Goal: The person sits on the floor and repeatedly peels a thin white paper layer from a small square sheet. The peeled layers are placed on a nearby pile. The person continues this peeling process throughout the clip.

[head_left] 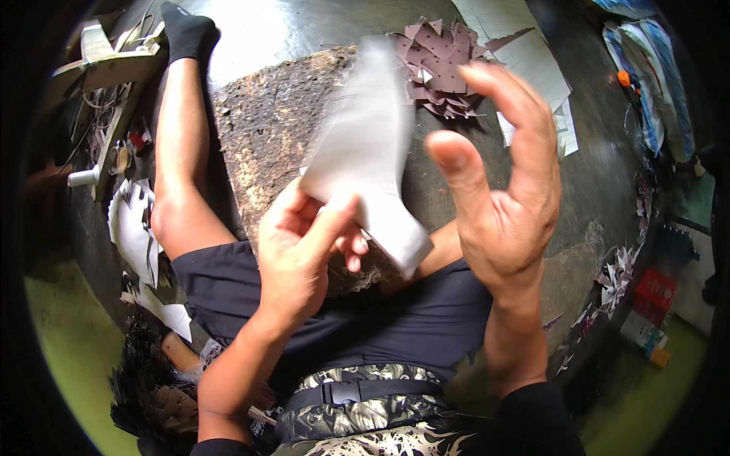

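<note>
My left hand (300,247) pinches a pale grey, flat shaped piece (361,144) between thumb and fingers near its lower left edge. The piece is long, flares at the lower end and is smeared by motion; its material I cannot make out. To its right my right hand (506,171) is raised, thumb and fingers apart, holding nothing and not touching the piece. Below the piece lies a worn, rough-surfaced board (266,137) between my legs. Beyond it sits a heap of brown cut pieces (445,64) dotted with small holes.
White sheets (517,38) lie at the far right, near blue and white bags (654,83). Pale offcuts (135,228) lie by my left knee, with wooden frame parts (99,61) farther off. Scraps (620,277) and a red box (654,295) are on the right.
</note>
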The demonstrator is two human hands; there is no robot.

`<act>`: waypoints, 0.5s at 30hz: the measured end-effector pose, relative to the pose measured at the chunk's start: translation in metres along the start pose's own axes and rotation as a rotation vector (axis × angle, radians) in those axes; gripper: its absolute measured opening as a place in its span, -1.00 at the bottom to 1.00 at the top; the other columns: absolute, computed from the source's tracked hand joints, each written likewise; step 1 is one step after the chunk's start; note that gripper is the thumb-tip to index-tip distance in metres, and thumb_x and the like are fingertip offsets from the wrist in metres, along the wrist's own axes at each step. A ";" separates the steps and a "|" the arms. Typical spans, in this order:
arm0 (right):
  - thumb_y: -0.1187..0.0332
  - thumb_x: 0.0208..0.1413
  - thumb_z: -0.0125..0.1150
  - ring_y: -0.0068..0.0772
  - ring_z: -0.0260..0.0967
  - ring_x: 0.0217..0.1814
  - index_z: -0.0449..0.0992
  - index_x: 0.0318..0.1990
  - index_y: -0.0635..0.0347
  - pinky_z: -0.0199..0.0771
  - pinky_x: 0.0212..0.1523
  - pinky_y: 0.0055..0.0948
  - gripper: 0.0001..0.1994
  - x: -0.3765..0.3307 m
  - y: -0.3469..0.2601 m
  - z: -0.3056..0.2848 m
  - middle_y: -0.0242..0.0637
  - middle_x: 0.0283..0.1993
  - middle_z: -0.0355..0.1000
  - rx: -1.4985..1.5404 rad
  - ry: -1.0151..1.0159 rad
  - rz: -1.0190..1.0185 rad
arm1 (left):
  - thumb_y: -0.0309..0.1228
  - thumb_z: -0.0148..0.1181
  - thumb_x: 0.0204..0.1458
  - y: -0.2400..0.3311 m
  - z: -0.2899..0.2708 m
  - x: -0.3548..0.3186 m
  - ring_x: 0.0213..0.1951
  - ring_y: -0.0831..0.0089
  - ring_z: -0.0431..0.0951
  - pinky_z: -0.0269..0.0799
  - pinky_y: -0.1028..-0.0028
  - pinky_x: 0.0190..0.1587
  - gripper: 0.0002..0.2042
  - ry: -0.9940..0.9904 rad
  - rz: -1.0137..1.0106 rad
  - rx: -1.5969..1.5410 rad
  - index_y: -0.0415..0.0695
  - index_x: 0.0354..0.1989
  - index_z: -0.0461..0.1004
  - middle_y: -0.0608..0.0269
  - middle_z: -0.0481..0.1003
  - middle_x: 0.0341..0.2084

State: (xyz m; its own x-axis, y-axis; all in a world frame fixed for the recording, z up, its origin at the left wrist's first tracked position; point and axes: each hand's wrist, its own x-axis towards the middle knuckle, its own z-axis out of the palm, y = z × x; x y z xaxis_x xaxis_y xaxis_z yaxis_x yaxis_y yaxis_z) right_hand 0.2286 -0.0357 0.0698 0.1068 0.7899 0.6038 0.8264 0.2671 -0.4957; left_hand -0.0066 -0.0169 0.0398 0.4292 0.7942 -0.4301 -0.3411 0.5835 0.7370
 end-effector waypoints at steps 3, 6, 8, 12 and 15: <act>0.15 0.35 0.63 -0.06 0.53 0.37 0.49 0.44 0.38 0.53 0.40 -0.14 -0.32 -0.047 -0.019 0.012 0.02 0.30 0.57 0.244 -0.171 0.501 | -0.44 0.21 0.57 -0.015 -0.014 -0.031 -0.18 0.18 0.81 0.82 0.27 -0.22 -0.72 0.147 0.053 -0.174 -0.32 0.30 0.43 -0.03 0.68 -0.04; 0.29 0.44 0.58 -0.68 0.47 -0.03 0.54 0.39 0.36 0.54 0.00 -0.61 -0.48 -0.085 -0.023 0.016 -0.34 0.12 0.57 0.802 -0.363 1.053 | -0.39 0.13 0.62 -0.032 -0.015 -0.062 0.15 0.04 0.81 0.87 0.17 0.10 -0.71 0.240 0.027 -0.376 -0.34 0.32 0.42 -0.11 0.68 0.13; 0.47 0.45 0.51 -0.69 0.51 0.04 0.55 0.39 0.35 0.61 0.13 -0.64 -0.56 -0.098 -0.018 0.020 -0.40 0.09 0.57 0.769 -0.339 1.135 | -0.38 0.06 0.65 -0.034 -0.015 -0.078 0.31 -0.03 0.73 0.84 0.15 0.24 -0.63 0.288 -0.141 -0.399 -0.38 0.45 0.39 -0.21 0.64 0.28; 0.52 0.39 0.54 -0.77 0.45 -0.10 0.60 0.31 0.35 0.55 -0.04 -0.71 -0.60 -0.101 -0.013 0.024 -0.47 -0.06 0.55 0.776 -0.299 1.102 | -0.32 0.00 0.68 -0.004 -0.012 -0.096 0.13 0.08 0.82 0.91 0.26 -0.04 -0.56 -0.027 -0.751 -0.480 -0.37 0.53 0.35 -0.20 0.62 0.33; 0.55 0.36 0.54 -0.83 0.38 -0.18 0.62 0.24 0.36 0.49 -0.14 -0.72 -0.64 -0.095 -0.012 0.023 -0.53 -0.16 0.53 0.828 -0.273 1.061 | -0.41 0.18 0.61 0.020 -0.001 -0.084 -0.27 0.33 0.81 0.77 0.47 -0.36 -0.62 -0.337 -0.798 -0.230 -0.35 0.46 0.45 -0.06 0.71 0.13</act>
State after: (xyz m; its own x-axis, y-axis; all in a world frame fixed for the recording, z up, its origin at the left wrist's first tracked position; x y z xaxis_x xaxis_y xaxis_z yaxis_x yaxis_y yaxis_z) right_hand 0.1957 -0.1012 0.0046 0.2838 0.8769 -0.3879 -0.1607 -0.3554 -0.9208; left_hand -0.0500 -0.0715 0.0900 0.8209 0.0663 -0.5673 0.0205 0.9892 0.1453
